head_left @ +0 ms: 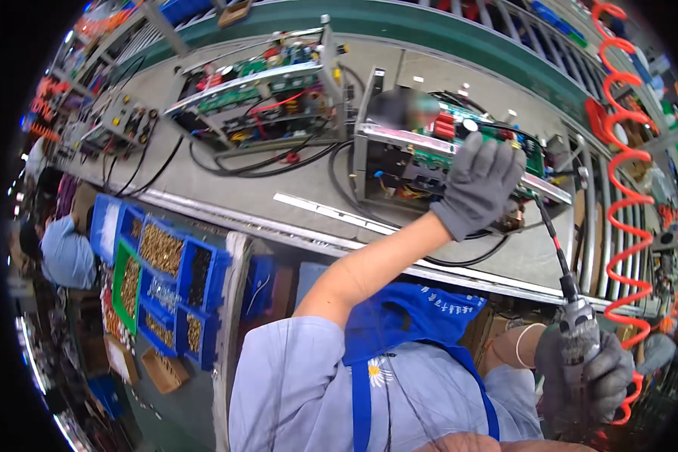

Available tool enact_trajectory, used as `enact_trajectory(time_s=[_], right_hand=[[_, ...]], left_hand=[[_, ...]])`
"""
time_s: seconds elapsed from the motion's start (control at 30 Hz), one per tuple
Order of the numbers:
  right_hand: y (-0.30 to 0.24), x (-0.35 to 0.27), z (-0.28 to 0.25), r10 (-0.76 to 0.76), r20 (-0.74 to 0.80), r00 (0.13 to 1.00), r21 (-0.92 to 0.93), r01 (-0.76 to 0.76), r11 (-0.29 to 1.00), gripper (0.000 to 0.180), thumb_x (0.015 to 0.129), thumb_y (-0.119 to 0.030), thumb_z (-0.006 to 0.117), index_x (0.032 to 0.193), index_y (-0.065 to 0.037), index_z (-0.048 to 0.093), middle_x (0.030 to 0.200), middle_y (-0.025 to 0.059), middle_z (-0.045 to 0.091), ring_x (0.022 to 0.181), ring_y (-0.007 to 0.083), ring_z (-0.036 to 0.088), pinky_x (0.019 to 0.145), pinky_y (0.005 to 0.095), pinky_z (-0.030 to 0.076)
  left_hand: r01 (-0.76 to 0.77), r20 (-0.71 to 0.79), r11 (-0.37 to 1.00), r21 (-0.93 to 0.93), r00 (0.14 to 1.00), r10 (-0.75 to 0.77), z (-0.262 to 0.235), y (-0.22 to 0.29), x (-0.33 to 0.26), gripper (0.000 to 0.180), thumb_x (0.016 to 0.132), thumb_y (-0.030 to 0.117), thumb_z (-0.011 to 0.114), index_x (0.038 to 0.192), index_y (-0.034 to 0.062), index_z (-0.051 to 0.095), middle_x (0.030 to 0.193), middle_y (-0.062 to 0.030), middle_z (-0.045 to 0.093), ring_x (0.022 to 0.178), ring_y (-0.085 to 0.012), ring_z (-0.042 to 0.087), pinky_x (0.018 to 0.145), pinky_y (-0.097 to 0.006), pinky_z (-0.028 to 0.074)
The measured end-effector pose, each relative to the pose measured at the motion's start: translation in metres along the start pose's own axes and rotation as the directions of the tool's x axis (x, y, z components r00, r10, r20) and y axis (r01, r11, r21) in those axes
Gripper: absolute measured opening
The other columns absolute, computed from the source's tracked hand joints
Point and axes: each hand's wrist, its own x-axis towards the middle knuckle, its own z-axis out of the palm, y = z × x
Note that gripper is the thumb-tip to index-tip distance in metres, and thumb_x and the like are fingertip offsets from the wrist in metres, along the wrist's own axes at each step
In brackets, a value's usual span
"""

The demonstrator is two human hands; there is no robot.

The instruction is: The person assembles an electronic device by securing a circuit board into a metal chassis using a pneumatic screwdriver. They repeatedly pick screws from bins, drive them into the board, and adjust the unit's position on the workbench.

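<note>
Gripping a screwdriver (578, 331), the right hand (607, 371) sat apart from the chassis (422, 154) — probably heavy, fragile inside, best held by its metal frame (554, 190) — which the left hand (482, 184) overlapped, grip unclear.

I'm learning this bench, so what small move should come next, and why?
Probably align the bit of the driver with the near edge of the unit: the right hand grips the driver, bit pointing toward that edge, and the left hand lies over the unit.

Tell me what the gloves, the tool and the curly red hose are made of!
Gloves: probably stretchy cloth, matte grey, fitting snugly.
Tool: maybe metal, since its grey body glints, but plastic is possible.
Curly red hose: likely plastic, smooth and glossy, coiled like a spring.
</note>
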Motion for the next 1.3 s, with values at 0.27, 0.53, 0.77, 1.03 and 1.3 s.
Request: enact_trajectory(time_s=[0.27, 0.53, 0.77, 1.03, 1.3], right_hand=[[-0.002, -0.037, -0.004, 0.432, -0.178, 0.884, 0.171, -0.405, 0.898, 0.023, 0.077, -0.02, 0.071, 0.075, -0.018, 0.048, 0.072, -0.0064, 0.047, 0.061, 0.0043, 0.046, 0.05, 0.0183, 0.039], [0.035, -0.059, 0.028, 0.625, -0.122, 0.771, 0.37, -0.549, 0.749, 0.024, 0.077, -0.018, 0.071, 0.076, -0.017, 0.048, 0.07, -0.0057, 0.047, 0.059, 0.0048, 0.046, 0.049, 0.0191, 0.04], [0.055, -0.07, 0.046, 0.673, -0.092, 0.734, 0.436, -0.578, 0.69, 0.024, 0.077, -0.016, 0.072, 0.077, -0.017, 0.047, 0.069, -0.0051, 0.047, 0.058, 0.0053, 0.046, 0.048, 0.0197, 0.041], [0.096, -0.092, 0.083, 0.722, -0.02, 0.691, 0.508, -0.615, 0.603, 0.025, 0.076, -0.014, 0.073, 0.078, -0.016, 0.047, 0.068, -0.0045, 0.048, 0.056, 0.0059, 0.046, 0.047, 0.0205, 0.042], [0.139, -0.117, 0.117, 0.769, 0.03, 0.639, 0.596, -0.629, 0.499, 0.026, 0.076, -0.013, 0.073, 0.079, -0.015, 0.047, 0.066, -0.0038, 0.048, 0.055, 0.0064, 0.047, 0.046, 0.0213, 0.043]], left_hand=[[0.088, 0.043, 0.963, -0.256, 0.996, -0.079, -0.042, -0.02, -0.01, 0.059, 0.078, 0.043, 0.055, 0.126, 0.0094, 0.059, 0.139, -0.0157, 0.049, 0.141, -0.0371, 0.033, 0.118, -0.06, 0.011], [0.377, 0.068, 0.88, 0.288, 0.909, -0.411, -0.262, -0.155, -0.15, 0.035, 0.082, 0.011, 0.059, 0.115, 0.0017, 0.058, 0.117, -0.0168, 0.059, 0.11, -0.0362, 0.056, 0.094, -0.054, 0.041], [0.866, 0.16, 0.211, 0.453, 0.154, -0.975, -0.469, -0.203, -0.22, 0.029, 0.085, 0.011, 0.056, 0.113, 0.0097, 0.065, 0.089, -0.0129, 0.069, 0.088, -0.0348, 0.067, 0.08, -0.044, 0.054], [0.532, 0.733, 0.658, 0.533, 0.099, -0.673, -0.409, -0.244, -0.236, 0.024, 0.078, 0.007, 0.061, 0.102, 0.01, 0.066, 0.102, -0.0111, 0.065, 0.091, -0.0336, 0.065, 0.077, -0.044, 0.052], [0.547, 0.705, 0.642, 0.538, 0.126, -0.698, -0.412, -0.249, -0.234, 0.009, 0.079, 0.011, 0.06, 0.088, 0.0105, 0.062, 0.087, -0.0106, 0.063, 0.084, -0.0326, 0.064, 0.073, -0.046, 0.05]])
